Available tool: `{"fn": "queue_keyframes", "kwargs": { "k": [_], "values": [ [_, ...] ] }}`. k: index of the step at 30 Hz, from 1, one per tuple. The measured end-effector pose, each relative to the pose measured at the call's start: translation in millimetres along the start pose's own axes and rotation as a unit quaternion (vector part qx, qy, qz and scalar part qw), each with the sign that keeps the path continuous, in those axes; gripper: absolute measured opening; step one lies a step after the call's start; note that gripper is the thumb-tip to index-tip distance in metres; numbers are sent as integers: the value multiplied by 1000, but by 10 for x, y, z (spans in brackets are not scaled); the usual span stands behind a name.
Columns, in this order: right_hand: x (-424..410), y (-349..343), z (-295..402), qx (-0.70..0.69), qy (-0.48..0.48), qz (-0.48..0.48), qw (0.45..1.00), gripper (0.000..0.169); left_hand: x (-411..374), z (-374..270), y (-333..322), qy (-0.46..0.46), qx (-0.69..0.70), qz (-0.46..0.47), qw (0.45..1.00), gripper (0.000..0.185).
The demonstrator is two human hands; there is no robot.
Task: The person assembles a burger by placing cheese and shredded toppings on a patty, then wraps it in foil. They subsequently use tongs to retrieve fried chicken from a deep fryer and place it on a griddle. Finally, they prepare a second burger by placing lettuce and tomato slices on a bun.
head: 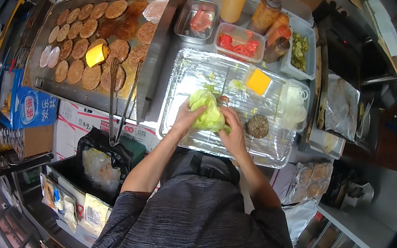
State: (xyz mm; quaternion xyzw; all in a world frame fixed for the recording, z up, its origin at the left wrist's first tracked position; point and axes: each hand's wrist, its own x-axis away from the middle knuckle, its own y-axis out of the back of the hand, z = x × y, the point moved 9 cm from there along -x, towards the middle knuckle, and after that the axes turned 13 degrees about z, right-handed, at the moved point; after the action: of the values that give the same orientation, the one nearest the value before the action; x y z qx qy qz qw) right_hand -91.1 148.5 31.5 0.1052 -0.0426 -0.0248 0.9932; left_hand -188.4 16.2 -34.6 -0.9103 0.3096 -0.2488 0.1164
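Lettuce leaves (pixel 205 111) are held between my two hands over a foil-lined tray with a wire rack (pixel 186 69). My left hand (pixel 186 115) grips their left side, the thumb lying on top. At their lower right edge, my right hand (pixel 231 130) holds on with curled fingers. A dark, speckled bun (pixel 257 126) rests on the rack just right of my right hand. Farther back on the tray is a stack of orange cheese slices (pixel 259 82). A clear container of sliced onion (pixel 292 110) sits at the tray's right end. Lettuce scraps and a small tomato piece lie behind the leaves.
On the left, a griddle (pixel 92 100) bears many patties (pixel 75 72), one topped with cheese, and metal tongs (pixel 113 101) lean over its edge. Behind the tray stand a tomato container (pixel 239 43), sauce bottles (pixel 233 2) and a pickle container (pixel 300 52). A bag-lined bin (pixel 100 171) is below left.
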Motion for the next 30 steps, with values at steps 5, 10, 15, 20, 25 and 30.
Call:
{"fn": "queue_keyframes", "kwargs": {
  "k": [5,10,15,20,25,30],
  "values": [
    [60,-75,-370,-267,-239,-70,931,62,175,94,-73,-61,-36,-78,994,37],
    [0,8,-346,-58,-191,-73,977,45,373,-338,-258,-100,-49,-85,990,49],
    [9,51,-157,59,-114,-84,988,37,454,-770,-407,-182,-359,-55,914,69],
    [19,22,28,-46,-92,-75,992,31,334,-447,-355,-123,-197,-45,972,19],
    [60,-7,-126,-111,-111,-67,985,33,314,-26,-200,-55,80,-110,989,15],
    [86,-59,-226,-154,-102,-113,976,31,345,3,-153,-28,205,-181,961,18]
  ]
}}
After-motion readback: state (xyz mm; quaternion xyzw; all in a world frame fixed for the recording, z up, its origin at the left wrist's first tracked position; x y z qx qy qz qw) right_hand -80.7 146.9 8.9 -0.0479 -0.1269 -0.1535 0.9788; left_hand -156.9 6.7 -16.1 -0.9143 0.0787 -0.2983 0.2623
